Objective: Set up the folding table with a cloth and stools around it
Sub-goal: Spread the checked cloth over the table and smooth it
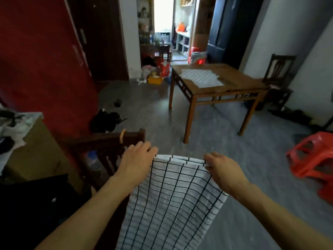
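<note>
Checked white cloth point(173, 201) hanging limp, top corners pinched by left hand point(137, 159) and right hand point(222, 171), square wooden table point(239, 83) beyond

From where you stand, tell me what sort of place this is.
Most likely a lived-in home, a living or dining room. A wooden table stands on the grey floor with a dark wooden chair behind it, red plastic stools are stacked at the right, and a doorway opens onto cluttered shelves.

Two hands point(137, 159) point(222, 170); two checked cloths point(169, 201) point(201, 77); one wooden table point(232, 87); one red stool stack point(313, 159); one dark chair point(279, 73).
</note>
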`<state>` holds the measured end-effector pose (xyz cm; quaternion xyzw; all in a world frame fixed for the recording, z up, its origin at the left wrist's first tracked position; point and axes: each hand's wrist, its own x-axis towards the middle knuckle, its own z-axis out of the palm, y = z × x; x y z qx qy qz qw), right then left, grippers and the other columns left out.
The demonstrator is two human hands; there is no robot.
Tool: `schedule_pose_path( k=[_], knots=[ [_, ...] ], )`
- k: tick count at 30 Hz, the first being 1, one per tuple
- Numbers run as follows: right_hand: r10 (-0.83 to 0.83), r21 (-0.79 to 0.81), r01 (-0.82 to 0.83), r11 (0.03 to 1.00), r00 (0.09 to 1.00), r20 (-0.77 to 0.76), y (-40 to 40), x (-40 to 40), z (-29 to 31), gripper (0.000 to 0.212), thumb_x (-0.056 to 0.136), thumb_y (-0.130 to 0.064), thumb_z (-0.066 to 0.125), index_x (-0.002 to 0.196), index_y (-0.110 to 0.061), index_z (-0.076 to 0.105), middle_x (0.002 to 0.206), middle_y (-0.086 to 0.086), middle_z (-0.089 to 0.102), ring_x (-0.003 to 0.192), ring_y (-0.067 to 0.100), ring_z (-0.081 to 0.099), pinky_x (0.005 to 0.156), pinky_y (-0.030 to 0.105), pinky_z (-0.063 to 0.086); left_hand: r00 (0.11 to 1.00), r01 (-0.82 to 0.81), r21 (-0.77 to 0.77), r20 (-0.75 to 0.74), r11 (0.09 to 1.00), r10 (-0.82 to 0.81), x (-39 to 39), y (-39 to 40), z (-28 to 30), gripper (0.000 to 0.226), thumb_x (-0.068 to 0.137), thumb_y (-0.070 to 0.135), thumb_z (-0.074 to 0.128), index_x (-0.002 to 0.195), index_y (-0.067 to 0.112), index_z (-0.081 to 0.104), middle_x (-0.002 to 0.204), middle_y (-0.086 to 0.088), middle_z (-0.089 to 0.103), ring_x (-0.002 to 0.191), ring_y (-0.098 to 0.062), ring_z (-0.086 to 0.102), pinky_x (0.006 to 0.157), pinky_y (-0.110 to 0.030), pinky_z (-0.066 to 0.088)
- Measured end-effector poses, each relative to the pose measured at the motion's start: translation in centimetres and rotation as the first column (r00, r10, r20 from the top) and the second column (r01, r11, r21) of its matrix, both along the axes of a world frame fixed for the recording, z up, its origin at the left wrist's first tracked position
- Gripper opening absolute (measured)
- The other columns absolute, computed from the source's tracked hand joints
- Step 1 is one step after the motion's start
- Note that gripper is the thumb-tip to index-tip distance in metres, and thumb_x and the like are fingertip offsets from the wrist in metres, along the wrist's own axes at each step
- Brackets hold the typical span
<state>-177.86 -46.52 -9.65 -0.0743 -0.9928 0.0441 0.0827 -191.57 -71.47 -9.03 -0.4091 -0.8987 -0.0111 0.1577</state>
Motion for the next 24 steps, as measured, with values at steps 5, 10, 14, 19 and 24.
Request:
schedule_pose_path(
  k=[5,10,14,19,24],
  knots=[
    [-0.243,0.058,0.249,0.967,0.966,-0.090,1.5,6.5,3.6,0.010,0.092,-0.026,0.057,0.087,-0.025,0.049,0.082,-0.008,0.047,0.062,0.015,0.044,0.050,0.031,0.037,0.959,0.282,0.097,-0.070,0.954,-0.276,1.0,4.7,3.0,0.041,0.058,0.001,0.077,0.089,0.021,0.060,0.081,0.003,0.057,0.072,-0.019,0.053,0.058,-0.029,0.037],
    [-0.483,0.055,0.488,0.871,0.872,-0.081,1.9,15.2,5.6,0.016,0.084,-0.020,0.065,0.083,-0.025,0.051,0.080,-0.007,0.054,0.067,0.019,0.054,0.051,0.034,0.040,0.857,0.515,0.183,-0.120,0.837,-0.501,4.5,10.0,3.5,0.039,0.055,-0.006,0.074,0.083,0.019,0.060,0.072,0.003,0.053,0.064,-0.018,0.048,0.052,-0.032,0.042],
    [-0.661,0.032,0.665,0.746,0.745,-0.092,1.3,24.3,6.6,0.018,0.084,-0.023,0.066,0.080,-0.026,0.049,0.080,-0.008,0.056,0.069,0.022,0.057,0.056,0.042,0.049,0.738,0.674,0.195,-0.149,0.712,-0.658,10.6,15.0,3.9,0.035,0.061,-0.005,0.071,0.082,0.019,0.059,0.070,0.004,0.051,0.062,-0.017,0.046,0.050,-0.032,0.039],
    [-0.805,-0.009,0.810,0.586,0.580,-0.127,-0.2,36.9,7.4,0.016,0.085,-0.024,0.065,0.081,-0.028,0.050,0.082,-0.008,0.057,0.072,0.021,0.056,0.058,0.038,0.048,0.575,0.815,0.186,-0.149,0.549,-0.804,21.4,19.8,5.8,0.031,0.065,-0.003,0.070,0.081,0.021,0.059,0.071,0.006,0.051,0.064,-0.017,0.047,0.053,-0.032,0.040],
    [-0.893,-0.027,0.901,0.433,0.425,-0.152,-1.5,48.7,7.6,0.012,0.089,-0.025,0.061,0.083,-0.027,0.051,0.081,-0.008,0.054,0.073,0.020,0.054,0.060,0.036,0.048,0.426,0.902,0.154,-0.172,0.403,-0.888,32.9,23.8,7.0,0.027,0.064,0.004,0.076,0.077,0.021,0.059,0.070,0.003,0.054,0.062,-0.022,0.051,0.052,-0.030,0.036]
  ],
)
